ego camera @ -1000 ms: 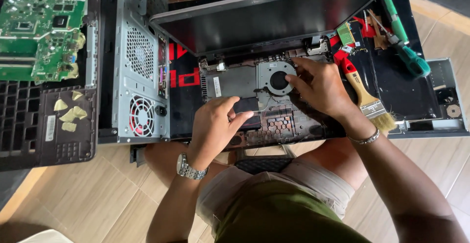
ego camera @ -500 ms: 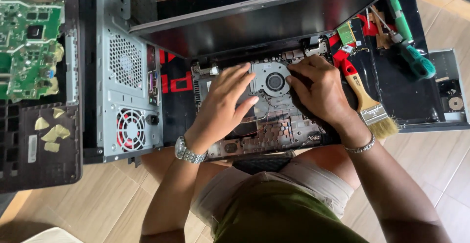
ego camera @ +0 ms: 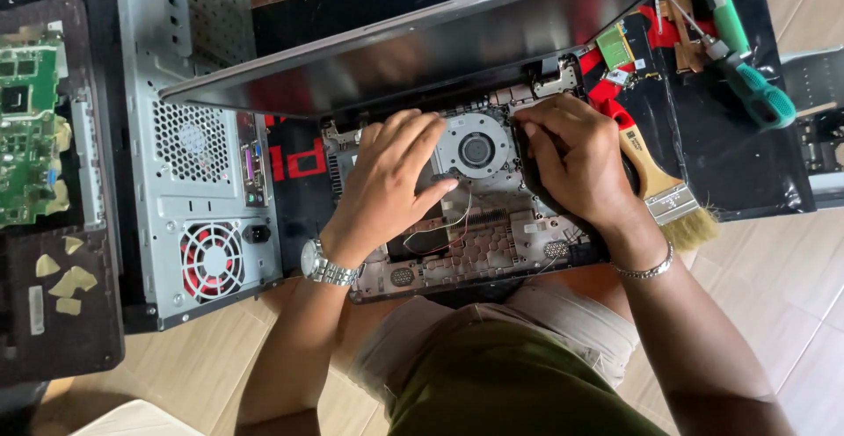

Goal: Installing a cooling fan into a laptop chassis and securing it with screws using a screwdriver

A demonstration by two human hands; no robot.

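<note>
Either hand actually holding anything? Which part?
Nothing lifted. Left hand lies flat on the opened dark laptop base beside its round fan. Right hand fingertips press the base's upper edge; any pinched part is hidden.

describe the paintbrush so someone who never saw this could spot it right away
Start at the opened laptop base in the middle, where both hands rest. Just past the right hand, on the black mat, lies the paintbrush. It has a pale wooden handle with a red end, a metal band and tan bristles, unlike the green-handled screwdrivers further up.
</note>
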